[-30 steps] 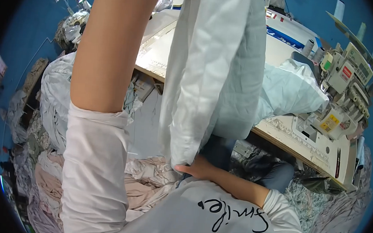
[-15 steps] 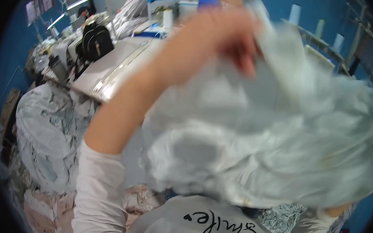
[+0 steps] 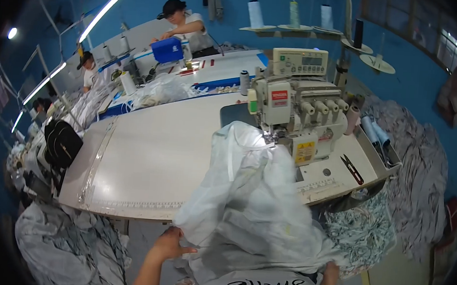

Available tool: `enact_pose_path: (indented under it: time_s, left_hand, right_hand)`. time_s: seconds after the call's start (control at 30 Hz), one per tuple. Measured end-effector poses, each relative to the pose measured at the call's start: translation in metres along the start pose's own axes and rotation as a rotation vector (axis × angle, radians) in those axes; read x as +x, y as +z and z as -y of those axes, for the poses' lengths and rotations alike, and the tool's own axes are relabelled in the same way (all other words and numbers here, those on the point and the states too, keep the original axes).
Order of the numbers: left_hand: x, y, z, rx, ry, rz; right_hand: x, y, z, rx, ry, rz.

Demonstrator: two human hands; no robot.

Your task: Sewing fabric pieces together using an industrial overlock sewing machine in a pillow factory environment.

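Note:
A pale grey-white cloth garment (image 3: 256, 197) hangs from the overlock sewing machine (image 3: 294, 107) down over the table's front edge to my lap. Its upper edge lies at the lit needle area of the machine. My left hand (image 3: 167, 245) is at the garment's lower left side, thumb stretched apart from the fingers, which touch the cloth's edge. Low on the other side, my right hand (image 3: 330, 279) is beside the garment's lower right part, its fingers mostly hidden by the cloth.
Black thread snips (image 3: 351, 170) lie on the white table (image 3: 148, 158), right of the machine. Thread cones (image 3: 255, 14) stand on a rack above. Cloth heaps (image 3: 70, 248) flank the table, with scraps (image 3: 360, 231) below right. Other people (image 3: 181, 28) work farther back.
The garment, raised and blurred across the view before, now hangs from the machine. My left arm has dropped from high up to the lower left. The view has swung right.

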State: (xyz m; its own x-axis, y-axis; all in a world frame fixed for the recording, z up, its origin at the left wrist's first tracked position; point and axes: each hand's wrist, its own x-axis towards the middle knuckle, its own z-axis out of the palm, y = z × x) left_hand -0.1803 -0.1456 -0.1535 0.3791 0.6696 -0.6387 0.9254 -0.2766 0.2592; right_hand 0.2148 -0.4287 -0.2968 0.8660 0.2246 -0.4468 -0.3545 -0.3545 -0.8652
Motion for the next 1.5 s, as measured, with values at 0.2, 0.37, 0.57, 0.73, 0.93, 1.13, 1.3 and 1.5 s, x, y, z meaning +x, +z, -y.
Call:
enact_pose_path:
  time_s: [0.2,0.37,0.57,0.73,0.93,1.13,1.3,1.5]
  left_hand:
    - [0.059,0.022,-0.03,-0.482,0.072,-0.394]
    - [0.001,0.0,0.018,-0.943,0.337,-0.306]
    - [-0.074,-0.132,0.007,-1.196,0.287,-0.997]
    - [0.04,-0.154,-0.01,-0.085,0.192,-1.079]
    - [0.065,-0.16,-0.124,0.157,1.221,-1.291]
    - [0.064,-0.175,-0.18,0.258,1.194,-0.907]
    - [0.029,-0.112,-0.109,0.398,0.542,-1.032]
    - [-0.009,-0.041,-0.073,0.063,0.169,-1.19]
  right_hand:
    - [-0.005,0.14,0.042,-0.614,-0.825,0.805]
    - [-0.044,0.151,0.132,-1.017,-1.325,0.985]
    - [-0.078,0.153,0.226,0.181,-0.75,0.624]
    - [-0.076,0.182,0.272,0.189,-0.317,1.043]
    - [-0.071,0.189,0.268,0.155,-0.263,1.11]
    - [-0.066,0.192,0.266,0.207,-0.33,0.965]
    - [-0.06,0.19,0.271,0.108,-0.346,0.965]
    - [-0.06,0.194,0.273,0.133,-0.285,0.986]
